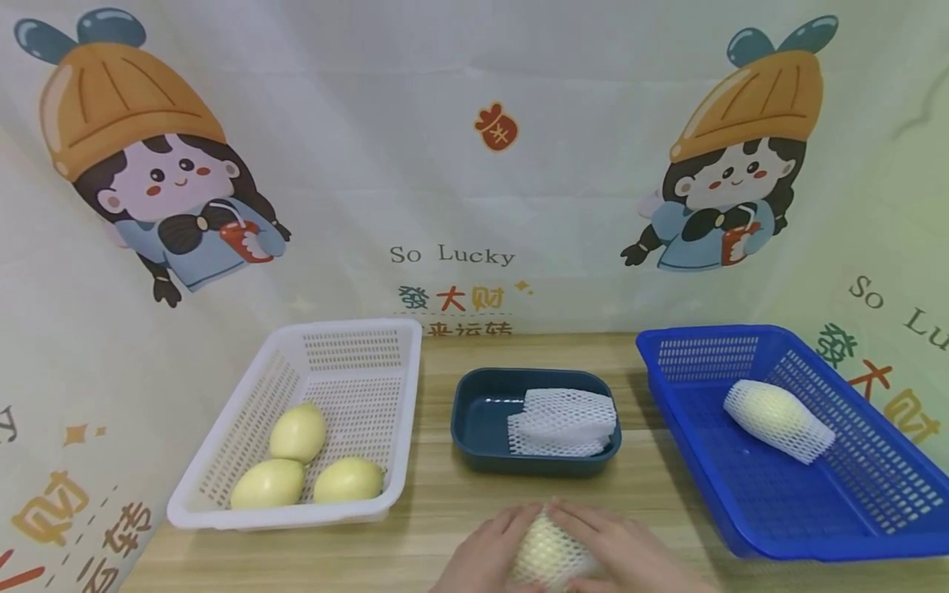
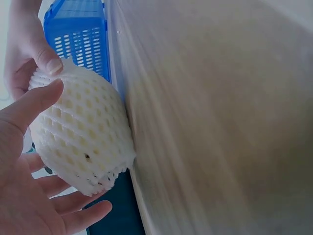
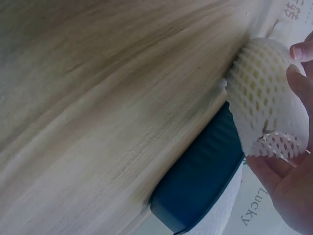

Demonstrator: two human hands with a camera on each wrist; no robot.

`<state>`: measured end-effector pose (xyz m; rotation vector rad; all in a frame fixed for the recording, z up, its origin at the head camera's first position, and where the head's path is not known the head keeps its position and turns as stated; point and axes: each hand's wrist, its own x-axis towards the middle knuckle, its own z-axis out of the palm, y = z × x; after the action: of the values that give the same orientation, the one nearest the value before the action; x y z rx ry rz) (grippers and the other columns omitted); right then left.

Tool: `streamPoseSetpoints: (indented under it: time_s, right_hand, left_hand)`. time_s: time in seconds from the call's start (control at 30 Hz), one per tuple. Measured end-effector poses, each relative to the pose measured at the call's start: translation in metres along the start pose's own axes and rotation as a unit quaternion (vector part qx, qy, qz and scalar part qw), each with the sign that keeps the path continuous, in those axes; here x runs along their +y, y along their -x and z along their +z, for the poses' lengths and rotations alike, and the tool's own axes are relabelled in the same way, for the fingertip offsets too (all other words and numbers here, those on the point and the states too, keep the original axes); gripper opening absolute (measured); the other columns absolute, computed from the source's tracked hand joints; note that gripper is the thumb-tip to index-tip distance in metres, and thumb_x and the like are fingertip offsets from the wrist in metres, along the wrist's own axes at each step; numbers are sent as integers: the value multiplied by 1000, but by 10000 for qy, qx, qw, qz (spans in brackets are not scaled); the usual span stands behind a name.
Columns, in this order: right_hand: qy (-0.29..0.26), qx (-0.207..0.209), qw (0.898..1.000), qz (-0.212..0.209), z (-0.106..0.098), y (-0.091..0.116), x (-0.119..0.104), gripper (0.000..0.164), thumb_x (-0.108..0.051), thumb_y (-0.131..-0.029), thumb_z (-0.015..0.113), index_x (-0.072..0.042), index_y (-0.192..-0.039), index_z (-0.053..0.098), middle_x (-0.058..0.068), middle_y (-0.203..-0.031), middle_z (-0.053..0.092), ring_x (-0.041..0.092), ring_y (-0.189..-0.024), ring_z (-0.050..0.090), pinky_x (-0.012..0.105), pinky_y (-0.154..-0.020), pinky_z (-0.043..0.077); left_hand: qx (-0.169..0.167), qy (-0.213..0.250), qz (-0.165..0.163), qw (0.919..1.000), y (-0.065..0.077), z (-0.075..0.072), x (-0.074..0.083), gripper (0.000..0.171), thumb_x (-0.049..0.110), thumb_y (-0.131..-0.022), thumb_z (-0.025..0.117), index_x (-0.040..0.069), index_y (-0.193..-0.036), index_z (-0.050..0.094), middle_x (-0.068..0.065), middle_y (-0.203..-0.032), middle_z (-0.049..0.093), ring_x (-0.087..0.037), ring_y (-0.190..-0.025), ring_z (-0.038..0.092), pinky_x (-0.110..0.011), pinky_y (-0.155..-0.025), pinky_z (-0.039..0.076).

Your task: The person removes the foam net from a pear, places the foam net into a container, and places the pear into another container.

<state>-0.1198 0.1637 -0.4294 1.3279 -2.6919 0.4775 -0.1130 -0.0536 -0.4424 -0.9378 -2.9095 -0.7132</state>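
Note:
A pale yellow pear in a white foam net sleeve (image 1: 550, 553) is held between both hands near the front of the table. My left hand (image 1: 493, 548) grips its left side; in the left wrist view the thumb lies on the net and the fingers (image 2: 80, 203) curve beneath. From the other side my right hand (image 1: 619, 548) holds it, thumb and fingers around the net in the right wrist view. The sleeve's open end, with a dark stem (image 3: 265, 128) inside, shows there. Behind the hands, a dark teal tray (image 1: 474, 461) contains several flat foam nets (image 1: 567, 422).
To the left, a white basket (image 1: 282, 520) holds three bare pears (image 1: 298, 432). A blue basket (image 1: 704, 461) stands at the right with one netted pear (image 1: 774, 416) inside. A printed cloth (image 1: 578, 165) hangs behind the wooden table (image 1: 437, 515).

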Motion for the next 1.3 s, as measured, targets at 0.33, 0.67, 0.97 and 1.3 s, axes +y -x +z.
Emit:
streamPoseSetpoints:
  time_s: [0.33,0.67,0.97,1.3]
  right_hand:
    - [302,1224,9869,-1006,12,0,3,43,-34,-84,59,-3,-113,58,10,-111,58,20,-98,55,33,-74,49]
    - [359,1195,9908,-532,22,5,2,63,-44,-81,58,-6,-129,43,11,-125,48,23,-107,50,36,-77,48]
    - [389,1351,9877,-691,24,6,2,53,-37,-82,60,-3,-121,52,11,-118,54,20,-101,54,32,-75,49]
    - [316,2019,9718,-1178,28,8,2,44,-31,-81,63,-4,-115,58,8,-113,57,19,-101,55,26,-79,47]
  left_hand:
    - [-105,-39,-74,9999,0,1,0,77,44,-70,69,7,-129,38,-13,-121,46,-26,-104,49,-37,-81,44]
    - [-5,122,60,9999,-2,4,1,74,44,-71,68,9,-129,40,-8,-123,47,-22,-107,48,-36,-83,43]
    - [-263,470,-385,9978,-2,2,0,79,46,-70,69,8,-131,36,-13,-124,44,-26,-107,48,-39,-84,43]
    - [-321,513,-467,9971,0,1,1,77,46,-69,70,9,-129,39,-11,-114,51,-22,-97,53,-35,-80,45]
